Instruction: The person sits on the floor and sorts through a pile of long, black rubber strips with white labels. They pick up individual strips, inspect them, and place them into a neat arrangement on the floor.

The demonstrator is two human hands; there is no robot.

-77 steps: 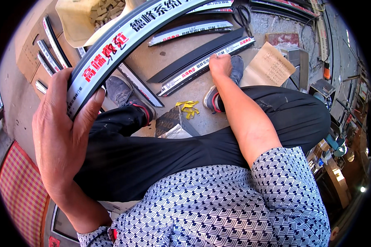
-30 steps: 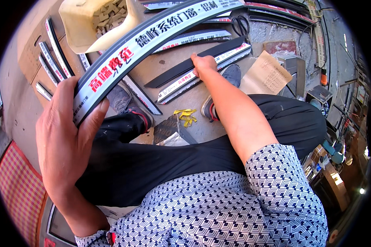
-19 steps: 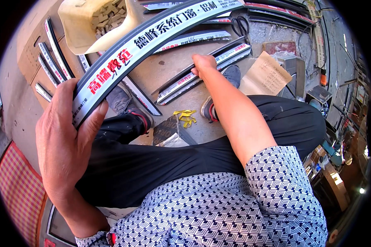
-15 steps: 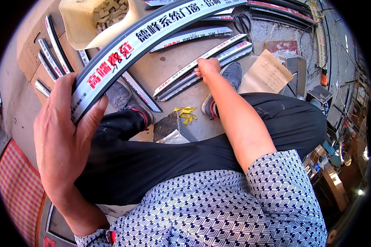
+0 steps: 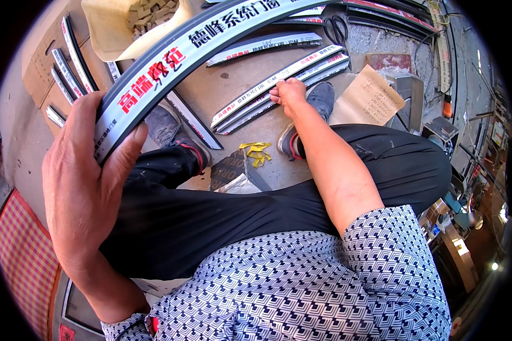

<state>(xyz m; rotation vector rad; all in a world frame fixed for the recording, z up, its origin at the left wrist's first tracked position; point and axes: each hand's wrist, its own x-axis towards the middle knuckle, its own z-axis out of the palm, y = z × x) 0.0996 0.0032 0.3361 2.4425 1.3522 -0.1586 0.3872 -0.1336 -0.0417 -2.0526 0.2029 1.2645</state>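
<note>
My left hand [image 5: 88, 150] grips the near end of a long, curved profile strip [image 5: 153, 85], thumb on one side and fingers on the other. The strip has dark edges and a white printed film with a handwritten mark. It arcs up past the top edge of view. Over the floor, my right hand [image 5: 290, 95] is closed at the near edge of a shorter profile strip [image 5: 250, 101]; the fingertips are partly hidden. That strip lies against a similar second one [image 5: 324, 69], between my shoes.
A pale plastic tub [image 5: 102, 40] of small blocks stands at upper left. More profile strips [image 5: 74, 54] lie left and behind. Scissors [image 5: 335, 29], a written cardboard sheet [image 5: 367, 96] and yellow scraps [image 5: 257, 152] lie on the floor. Tools and parts [image 5: 466, 216] crowd the right.
The short strip at my right hand has turned slightly, showing more of its white face. My left hand and its long strip have shifted a little left and up.
</note>
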